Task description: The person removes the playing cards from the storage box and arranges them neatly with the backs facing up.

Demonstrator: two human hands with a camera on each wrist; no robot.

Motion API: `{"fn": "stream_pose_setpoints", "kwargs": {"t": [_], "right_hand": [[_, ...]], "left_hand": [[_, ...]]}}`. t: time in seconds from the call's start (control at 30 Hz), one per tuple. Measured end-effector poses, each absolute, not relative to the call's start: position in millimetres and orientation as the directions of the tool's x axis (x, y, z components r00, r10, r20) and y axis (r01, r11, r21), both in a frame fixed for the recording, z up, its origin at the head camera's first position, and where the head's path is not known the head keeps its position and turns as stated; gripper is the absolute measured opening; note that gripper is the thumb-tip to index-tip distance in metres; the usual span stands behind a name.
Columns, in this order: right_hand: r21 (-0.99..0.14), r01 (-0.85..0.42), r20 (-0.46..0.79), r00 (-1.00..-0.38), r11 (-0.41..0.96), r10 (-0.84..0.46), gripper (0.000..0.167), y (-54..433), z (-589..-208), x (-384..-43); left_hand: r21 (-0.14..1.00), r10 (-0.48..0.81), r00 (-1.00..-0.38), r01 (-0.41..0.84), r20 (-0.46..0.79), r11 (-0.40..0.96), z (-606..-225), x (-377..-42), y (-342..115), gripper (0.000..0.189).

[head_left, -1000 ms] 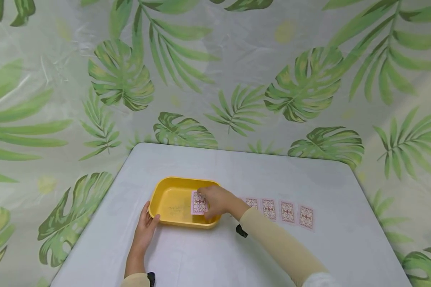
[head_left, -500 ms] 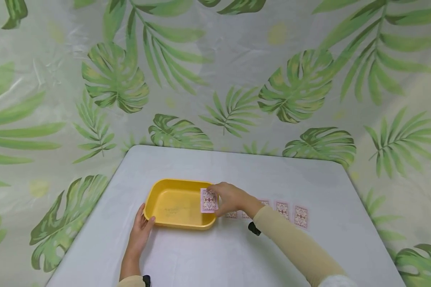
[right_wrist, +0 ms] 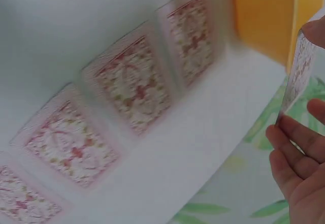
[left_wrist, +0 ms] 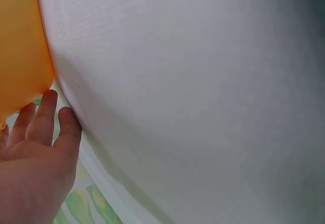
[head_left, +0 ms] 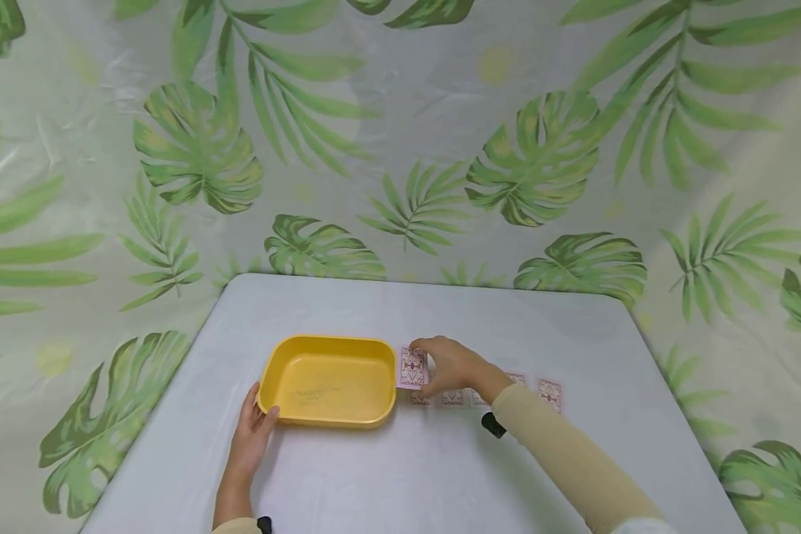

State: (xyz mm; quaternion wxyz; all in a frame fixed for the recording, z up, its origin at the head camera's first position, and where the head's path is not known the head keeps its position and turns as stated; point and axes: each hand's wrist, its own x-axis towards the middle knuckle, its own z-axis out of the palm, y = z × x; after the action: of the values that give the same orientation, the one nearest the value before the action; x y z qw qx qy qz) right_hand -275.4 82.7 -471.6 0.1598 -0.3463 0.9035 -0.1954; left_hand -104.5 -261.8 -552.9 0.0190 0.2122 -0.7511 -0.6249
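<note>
My right hand [head_left: 450, 365] pinches a playing card [head_left: 411, 367] by its edges, patterned back showing, just past the right rim of a yellow plastic tub [head_left: 334, 338]. In the right wrist view the held card [right_wrist: 300, 69] appears nearly edge-on between thumb and fingers. Beneath that hand, a row of face-down cards [head_left: 452, 398] with red floral backs lies on the table, partly hidden by the hand and forearm. My left hand [head_left: 248, 437] holds the tub's near left corner, thumb at the front rim and fingers along the outer wall. Nothing lies inside the tub.
A white-covered table [head_left: 374, 482] carries everything. At the row's right end lies another card [head_left: 549, 393]. Behind the table hangs a leaf-patterned sheet [head_left: 347, 148]. Dark bands [head_left: 492, 425] sit at both wrists.
My right hand has carried the card rightward, from over the tub's inside to beyond its right rim. The left hand keeps its hold on the corner. The head view has shifted slightly.
</note>
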Motion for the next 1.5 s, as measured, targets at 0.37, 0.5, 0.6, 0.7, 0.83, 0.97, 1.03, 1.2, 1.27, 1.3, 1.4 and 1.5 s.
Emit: {"fn": "stream_pose_setpoints", "kwargs": {"t": [0.37, 0.5, 0.6, 0.7, 0.83, 0.97, 1.03, 1.2, 1.27, 1.3, 1.4, 1.5], "right_hand": [[-0.456, -0.469, -0.164, -0.791, 0.756, -0.589, 0.083, 131.8, -491.9, -283.5], [-0.476, -0.450, -0.161, -0.800, 0.755, -0.578, 0.083, 150.7, -494.2, -283.6], [-0.472, -0.435, -0.166, -0.810, 0.767, -0.562, 0.083, 164.2, -496.3, -284.2], [-0.456, -0.438, -0.158, -0.817, 0.775, -0.555, 0.082, 179.6, -499.8, -285.0], [-0.448, -0.432, -0.143, -0.830, 0.782, -0.540, 0.081, 204.1, -506.0, -284.9], [-0.438, -0.399, -0.149, -0.852, 0.806, -0.503, 0.081, 227.3, -513.1, -284.7], [-0.423, -0.399, -0.146, -0.856, 0.814, -0.495, 0.080, 237.5, -515.8, -284.6], [-0.420, -0.404, -0.133, -0.858, 0.813, -0.496, 0.077, 257.8, -517.9, -282.3], [-0.419, -0.406, -0.132, -0.857, 0.812, -0.497, 0.076, 264.5, -517.9, -281.0], [-0.421, -0.404, -0.132, -0.858, 0.812, -0.496, 0.077, 267.6, -518.0, -280.2], [-0.412, -0.400, -0.135, -0.862, 0.819, -0.489, 0.078, 277.0, -519.3, -278.1], [-0.410, -0.396, -0.132, -0.866, 0.822, -0.482, 0.077, 286.3, -520.6, -275.7]], "left_hand": [[0.938, -0.338, -0.903, -0.322, -0.265, 0.126, -550.9, -105.8, -258.2, 0.079], [0.944, -0.331, -0.908, -0.309, -0.256, 0.118, -550.8, -104.7, -257.9, 0.078], [0.946, -0.323, -0.912, -0.302, -0.251, 0.115, -550.2, -104.7, -257.7, 0.078], [0.947, -0.320, -0.913, -0.301, -0.251, 0.115, -549.8, -104.9, -257.1, 0.078], [0.945, -0.324, -0.912, -0.303, -0.251, 0.122, -550.1, -105.3, -255.8, 0.077], [0.941, -0.329, -0.909, -0.312, -0.256, 0.129, -550.2, -105.7, -255.2, 0.078], [0.940, -0.334, -0.906, -0.316, -0.260, 0.126, -550.1, -105.1, -255.5, 0.079], [0.938, -0.336, -0.903, -0.323, -0.267, 0.122, -549.4, -102.9, -257.5, 0.079], [0.938, -0.334, -0.904, -0.324, -0.268, 0.124, -549.4, -102.9, -257.9, 0.079], [0.938, -0.333, -0.904, -0.324, -0.268, 0.126, -549.7, -103.2, -258.1, 0.079], [0.935, -0.333, -0.903, -0.330, -0.271, 0.134, -550.2, -104.3, -258.3, 0.080], [0.933, -0.328, -0.904, -0.334, -0.276, 0.136, -549.9, -104.8, -258.6, 0.078]]}}
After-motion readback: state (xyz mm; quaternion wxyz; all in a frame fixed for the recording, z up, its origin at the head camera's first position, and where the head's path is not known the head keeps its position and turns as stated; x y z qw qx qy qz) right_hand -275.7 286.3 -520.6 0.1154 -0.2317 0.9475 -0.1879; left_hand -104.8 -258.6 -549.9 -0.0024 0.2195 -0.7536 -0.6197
